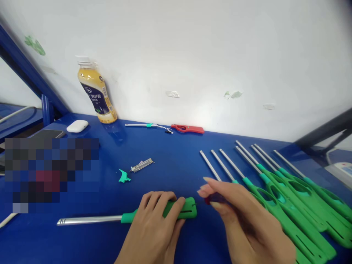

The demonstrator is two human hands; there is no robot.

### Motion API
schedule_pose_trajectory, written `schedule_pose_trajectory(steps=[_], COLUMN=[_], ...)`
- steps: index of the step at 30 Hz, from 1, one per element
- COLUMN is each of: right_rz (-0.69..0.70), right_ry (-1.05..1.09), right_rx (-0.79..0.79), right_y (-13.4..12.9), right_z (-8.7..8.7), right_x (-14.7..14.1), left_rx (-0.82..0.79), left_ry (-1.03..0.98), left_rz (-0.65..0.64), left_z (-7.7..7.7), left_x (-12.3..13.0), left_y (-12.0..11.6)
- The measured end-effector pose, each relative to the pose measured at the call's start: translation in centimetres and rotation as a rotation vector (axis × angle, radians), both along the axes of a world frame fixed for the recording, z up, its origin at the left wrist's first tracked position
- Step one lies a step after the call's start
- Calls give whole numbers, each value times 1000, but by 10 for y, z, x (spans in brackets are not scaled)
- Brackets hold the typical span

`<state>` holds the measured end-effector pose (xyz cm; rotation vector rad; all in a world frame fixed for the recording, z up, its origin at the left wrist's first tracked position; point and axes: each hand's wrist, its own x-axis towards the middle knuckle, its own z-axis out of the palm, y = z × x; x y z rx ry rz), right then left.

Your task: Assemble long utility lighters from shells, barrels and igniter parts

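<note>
My left hand (158, 223) is closed over the green body of a long-necked lighter (189, 208), which lies sideways on the blue table. Its silver tube (90, 220) points left, and the hand covers much of the handle. Just right of the lighter's butt end, my right hand (242, 220) pinches what looks like a small screwdriver (210, 199) with a dark red handle. Fingers hide most of this tool, and its thin shaft points at the lighter's end. Beyond my left hand lie a loose teal trigger (124, 176) and a clear fuel tank piece (142, 165).
Several green lighters (297, 190) lie in a row at the right. By the wall are a loose silver tube with wires (137, 125), a red lighter handle (189, 128) and a drink bottle (96, 91). A white earphone case (77, 126) and a phone (45, 134) lie left.
</note>
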<state>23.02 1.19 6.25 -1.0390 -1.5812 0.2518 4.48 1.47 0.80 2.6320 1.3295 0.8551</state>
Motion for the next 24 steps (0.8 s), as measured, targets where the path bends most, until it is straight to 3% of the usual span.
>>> schedule_pose_trajectory(steps=[5, 8, 15, 19, 22, 24], right_rz=[-114, -99, -152, -82, -99, -120], right_ry=[-32, 33, -61, 40, -30, -76], right_rx=[36, -31, 26, 0, 81, 44], right_y=[-3, -3, 1, -2, -3, -4], right_z=[-1, -2, -1, 0, -1, -2], right_x=[-6, -8, -2, -6, -7, -6], left_rx=[7, 9, -21, -36, -34, -28], left_ry=[-13, -12, -26, -36, -25, -22], left_rz=[-4, 0, 2, -3, -7, -5], left_z=[1, 2, 3, 2, 3, 3], left_x=[1, 1, 1, 2, 2, 2], left_y=[2, 2, 1, 1, 2, 2])
